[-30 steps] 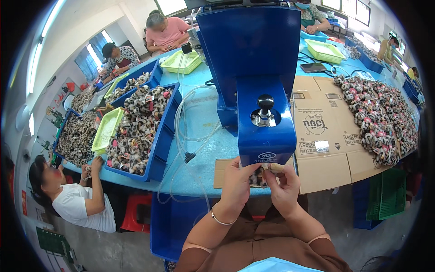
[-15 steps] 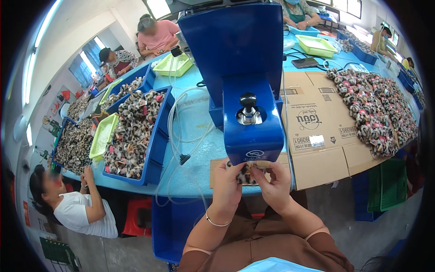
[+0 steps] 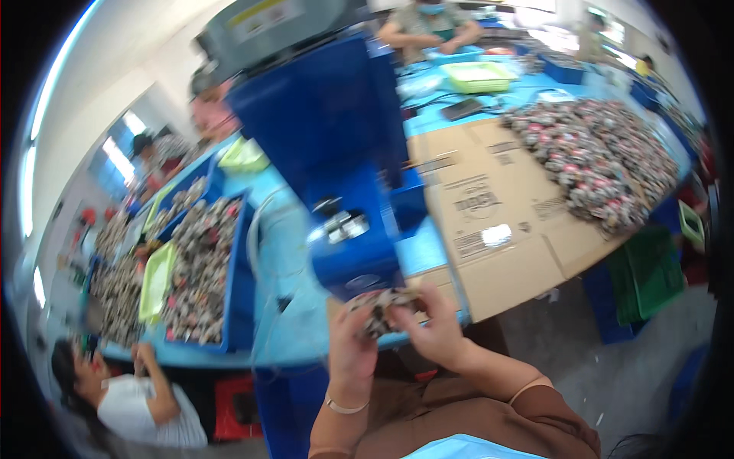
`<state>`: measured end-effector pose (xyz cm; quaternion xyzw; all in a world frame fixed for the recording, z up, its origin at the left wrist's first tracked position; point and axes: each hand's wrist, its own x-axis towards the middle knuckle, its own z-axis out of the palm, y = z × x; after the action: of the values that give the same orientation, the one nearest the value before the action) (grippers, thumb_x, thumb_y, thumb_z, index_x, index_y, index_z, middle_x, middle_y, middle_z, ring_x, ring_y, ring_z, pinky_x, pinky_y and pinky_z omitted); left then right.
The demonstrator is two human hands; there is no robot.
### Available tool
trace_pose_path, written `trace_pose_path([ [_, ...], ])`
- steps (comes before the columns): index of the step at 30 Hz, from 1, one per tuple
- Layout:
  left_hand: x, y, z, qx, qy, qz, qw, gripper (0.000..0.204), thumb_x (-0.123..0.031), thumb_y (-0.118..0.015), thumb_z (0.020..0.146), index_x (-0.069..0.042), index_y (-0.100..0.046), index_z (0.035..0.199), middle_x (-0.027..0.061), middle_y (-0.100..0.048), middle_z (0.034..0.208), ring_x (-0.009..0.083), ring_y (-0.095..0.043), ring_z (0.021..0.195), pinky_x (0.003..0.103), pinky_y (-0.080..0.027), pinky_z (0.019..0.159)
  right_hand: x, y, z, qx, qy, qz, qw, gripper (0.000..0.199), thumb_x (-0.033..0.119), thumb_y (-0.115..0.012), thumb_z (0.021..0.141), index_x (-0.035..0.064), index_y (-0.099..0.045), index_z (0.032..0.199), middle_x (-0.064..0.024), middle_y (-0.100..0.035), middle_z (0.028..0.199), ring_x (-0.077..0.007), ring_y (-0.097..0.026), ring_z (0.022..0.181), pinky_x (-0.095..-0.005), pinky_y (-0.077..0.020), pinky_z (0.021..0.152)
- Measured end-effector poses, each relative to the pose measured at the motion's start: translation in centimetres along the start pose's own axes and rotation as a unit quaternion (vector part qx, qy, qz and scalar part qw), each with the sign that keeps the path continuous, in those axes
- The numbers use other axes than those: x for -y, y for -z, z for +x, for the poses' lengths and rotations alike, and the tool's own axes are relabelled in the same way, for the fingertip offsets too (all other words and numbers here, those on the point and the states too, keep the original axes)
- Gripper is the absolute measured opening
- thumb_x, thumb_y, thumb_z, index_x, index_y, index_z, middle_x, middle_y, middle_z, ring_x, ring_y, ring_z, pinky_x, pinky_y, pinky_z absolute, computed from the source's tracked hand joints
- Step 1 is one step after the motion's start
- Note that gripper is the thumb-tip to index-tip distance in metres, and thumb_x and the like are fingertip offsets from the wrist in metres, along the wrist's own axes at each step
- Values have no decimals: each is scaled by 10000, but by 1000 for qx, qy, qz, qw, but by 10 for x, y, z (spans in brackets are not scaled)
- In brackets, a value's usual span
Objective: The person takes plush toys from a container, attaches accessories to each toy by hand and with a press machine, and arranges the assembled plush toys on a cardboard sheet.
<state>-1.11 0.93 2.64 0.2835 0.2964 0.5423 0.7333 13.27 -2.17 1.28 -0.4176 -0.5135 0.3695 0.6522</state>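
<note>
A small plush piece (image 3: 379, 318), furry with dark and pale spots, is held between my two hands at the front edge of the blue table (image 3: 294, 325). My left hand (image 3: 352, 352) grips its left side, fingers bent around it. The thumb and fingers of my right hand (image 3: 437, 330) pinch its right side. Just beyond both hands stands the blue machine (image 3: 353, 256), with a round knob and metal fitting in its front. Motion smears the picture, so the plush's exact shape cannot be made out.
A blue bin (image 3: 200, 298) heaped with similar plush pieces stands at the left, with a light-green tray (image 3: 157, 281) beside it. Flattened cardboard (image 3: 501, 252) and a plush pile (image 3: 592, 157) lie at the right. A person in white (image 3: 141, 409) sits at the left; others work farther back.
The view has turned, shifting the machine leftward and tilting it. My hands have drawn the plush piece out from under the machine's front, so more of it shows.
</note>
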Motion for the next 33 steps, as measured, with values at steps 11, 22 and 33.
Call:
trace_pose_path([
  [11, 87, -44, -8, 61, 116, 120, 984, 384, -18, -645, 892, 44, -574, 1265, 130, -659, 1151, 204, -657, 980, 306, -520, 898, -1, 107, -47, -112, -31, -179, 977, 224, 56, -680, 862, 29, -642, 1081, -73, -661, 880, -112, -623, 748, -266, -516, 670],
  [22, 90, -78, -4, 205, 173, 236, 934, 378, -60, -641, 905, 14, -582, 1272, 99, -630, 1166, 177, -595, 1082, 306, -494, 906, -5, 403, 0, -387, 68, -431, 812, 166, 15, -634, 843, 41, -601, 1004, -124, -635, 797, -221, -640, 713, -339, -489, 656],
  [33, 52, -42, -17, 109, 132, 265, 949, 272, -51, -609, 912, 35, -620, 1169, 126, -671, 1083, 204, -638, 993, 318, -507, 869, -5, 426, 7, -297, 57, -665, 683, 211, 95, -666, 831, 99, -609, 1034, -108, -632, 1048, -321, -619, 976, -430, -512, 790],
])
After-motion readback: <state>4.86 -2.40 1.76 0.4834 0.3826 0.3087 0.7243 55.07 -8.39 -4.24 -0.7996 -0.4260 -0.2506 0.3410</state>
